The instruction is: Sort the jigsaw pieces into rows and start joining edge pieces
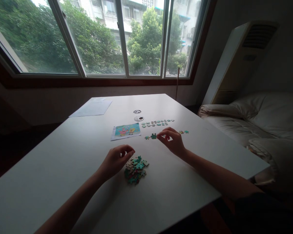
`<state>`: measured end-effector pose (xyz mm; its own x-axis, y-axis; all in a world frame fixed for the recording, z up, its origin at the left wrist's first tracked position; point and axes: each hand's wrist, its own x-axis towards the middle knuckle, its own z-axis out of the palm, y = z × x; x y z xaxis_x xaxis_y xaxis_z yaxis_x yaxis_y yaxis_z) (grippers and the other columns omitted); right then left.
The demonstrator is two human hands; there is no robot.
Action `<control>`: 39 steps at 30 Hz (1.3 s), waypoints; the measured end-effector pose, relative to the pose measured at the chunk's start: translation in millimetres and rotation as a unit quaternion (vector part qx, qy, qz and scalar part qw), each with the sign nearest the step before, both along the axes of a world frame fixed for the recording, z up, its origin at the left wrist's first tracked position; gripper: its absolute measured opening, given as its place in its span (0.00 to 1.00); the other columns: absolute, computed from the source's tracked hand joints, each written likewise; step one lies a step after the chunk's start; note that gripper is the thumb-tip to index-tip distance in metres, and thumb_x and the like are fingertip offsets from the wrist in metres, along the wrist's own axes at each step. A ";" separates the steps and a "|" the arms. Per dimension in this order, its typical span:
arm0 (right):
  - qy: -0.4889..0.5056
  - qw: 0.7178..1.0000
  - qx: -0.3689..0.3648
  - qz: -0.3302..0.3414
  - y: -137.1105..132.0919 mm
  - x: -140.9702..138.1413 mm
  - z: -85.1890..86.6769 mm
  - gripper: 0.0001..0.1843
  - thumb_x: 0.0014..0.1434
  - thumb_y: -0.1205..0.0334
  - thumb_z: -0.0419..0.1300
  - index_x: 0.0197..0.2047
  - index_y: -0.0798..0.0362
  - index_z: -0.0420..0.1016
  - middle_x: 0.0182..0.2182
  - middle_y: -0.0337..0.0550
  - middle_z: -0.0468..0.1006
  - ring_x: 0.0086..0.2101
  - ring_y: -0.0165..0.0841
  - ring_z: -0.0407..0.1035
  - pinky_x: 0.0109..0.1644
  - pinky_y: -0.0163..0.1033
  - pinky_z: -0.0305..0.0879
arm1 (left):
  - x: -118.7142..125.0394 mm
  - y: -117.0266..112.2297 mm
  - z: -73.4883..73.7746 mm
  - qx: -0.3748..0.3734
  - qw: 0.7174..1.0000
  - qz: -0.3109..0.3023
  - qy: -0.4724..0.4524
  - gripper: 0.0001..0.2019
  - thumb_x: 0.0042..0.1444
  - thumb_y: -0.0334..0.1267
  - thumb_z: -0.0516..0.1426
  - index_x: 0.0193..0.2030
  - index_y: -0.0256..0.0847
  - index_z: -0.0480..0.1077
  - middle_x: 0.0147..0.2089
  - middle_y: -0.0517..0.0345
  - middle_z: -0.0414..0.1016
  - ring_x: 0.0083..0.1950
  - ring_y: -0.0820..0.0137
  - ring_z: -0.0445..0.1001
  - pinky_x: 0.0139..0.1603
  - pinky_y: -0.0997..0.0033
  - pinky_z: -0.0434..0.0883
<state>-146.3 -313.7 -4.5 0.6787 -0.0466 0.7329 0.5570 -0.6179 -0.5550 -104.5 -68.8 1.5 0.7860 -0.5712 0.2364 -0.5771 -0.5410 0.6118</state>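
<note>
Between the thumb and index finger of my right hand (pixel 173 140) is a green jigsaw puzzle piece (pixel 153 136), close above the table. A loose puzzle piece (pixel 146 137) lies just left of it. My left hand (pixel 117 160) is closed, thumb and finger together, beside the upper left of a heap of puzzle pieces (pixel 136 172); whether anything is in its fingertips I cannot make out. Beyond the hands, puzzle pieces (pixel 157 123) are laid out in rows. A cartoon picture sheet (pixel 127 130) lies to their left. More pieces (pixel 184 132) sit right of my right hand.
The white table (pixel 92 201) stands before a window (pixel 146 42). Two small round items (pixel 139 119) lie behind the picture sheet. Paper sheets (pixel 91 108) rest at the far left corner. To the right are a pale sofa (pixel 273 113) and a tall air conditioner (pixel 234 61).
</note>
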 end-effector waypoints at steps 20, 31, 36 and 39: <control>0.033 0.999 -0.017 0.015 -4.7 7.5 5.7 0.08 0.53 0.57 0.58 0.31 0.53 0.75 0.29 0.41 0.72 0.23 0.24 0.63 0.25 0.31 0.62 | 1.8 0.8 -2.0 0.007 1.000 -0.007 0.009 0.12 0.53 0.43 0.51 0.31 0.38 0.71 0.28 0.57 0.74 0.27 0.72 0.68 0.27 0.75 0.63; 0.248 0.943 -0.131 -0.178 -122.3 86.4 -3.3 0.10 0.48 0.58 0.60 0.31 0.55 0.77 0.27 0.43 0.77 0.28 0.30 0.68 0.33 0.34 0.60 | 7.0 4.7 -5.0 0.009 1.000 -0.007 0.029 0.12 0.53 0.42 0.51 0.32 0.38 0.71 0.29 0.57 0.74 0.30 0.70 0.69 0.29 0.74 0.63; 0.292 0.927 -0.138 -0.192 -143.3 102.9 -22.8 0.11 0.46 0.58 0.61 0.31 0.56 0.78 0.27 0.44 0.77 0.29 0.31 0.69 0.33 0.33 0.60 | 9.3 5.6 -6.6 0.010 0.999 -0.002 0.036 0.12 0.53 0.43 0.51 0.32 0.38 0.71 0.29 0.57 0.75 0.30 0.70 0.70 0.30 0.74 0.63; 0.308 0.920 -0.143 -0.195 -146.7 110.8 -28.3 0.11 0.46 0.58 0.61 0.32 0.55 0.78 0.27 0.43 0.77 0.29 0.30 0.69 0.32 0.32 0.61 | 8.7 5.6 -5.9 0.011 0.999 0.005 0.041 0.12 0.53 0.43 0.51 0.32 0.38 0.72 0.29 0.57 0.75 0.30 0.70 0.70 0.30 0.74 0.63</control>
